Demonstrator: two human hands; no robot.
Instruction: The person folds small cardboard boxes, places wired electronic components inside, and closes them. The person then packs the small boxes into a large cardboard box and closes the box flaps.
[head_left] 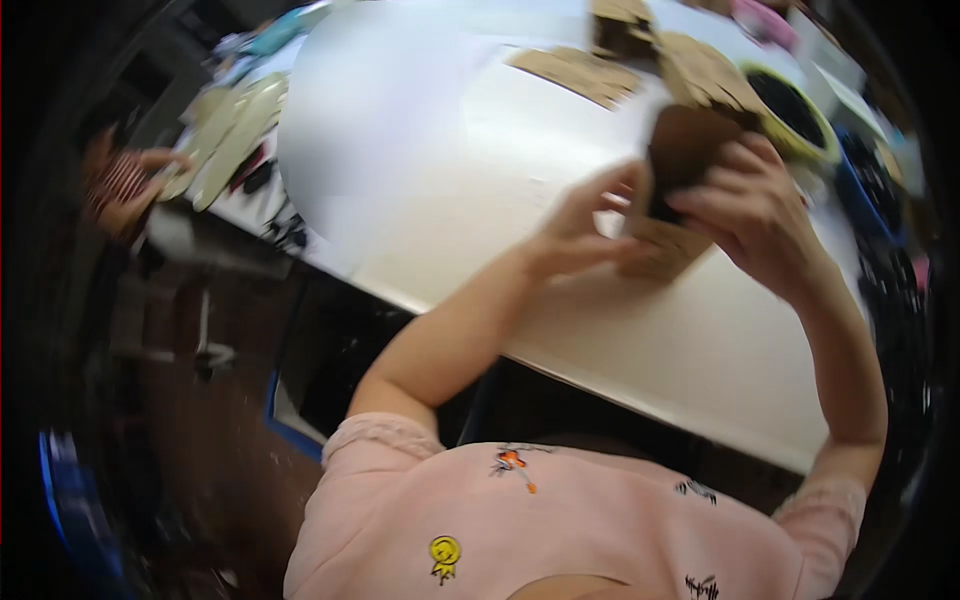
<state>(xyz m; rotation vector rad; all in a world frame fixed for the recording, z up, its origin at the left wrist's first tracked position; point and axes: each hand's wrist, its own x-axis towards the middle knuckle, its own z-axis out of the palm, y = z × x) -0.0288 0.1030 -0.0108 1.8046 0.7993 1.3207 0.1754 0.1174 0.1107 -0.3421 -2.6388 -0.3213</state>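
A small brown cardboard box [665,250] stands on the white table in front of me, its top open and dark inside. A brown flap [690,140] rises at its far side. My left hand [590,220] curves around the box's left edge, thumb apart from the fingers. On the right side, my right hand [750,210] has its fingers bent over the box opening and flap, gripping there. Motion blurs the fingertips, and whatever may lie inside the box is hidden.
Flat brown cardboard pieces [575,75] and a cardboard stack [705,70] lie beyond the box. At right are a yellow-green basin [830,150] of black items and a blue crate [885,220]. A person in a striped top [118,180] handles long cream pieces [240,140] at left.
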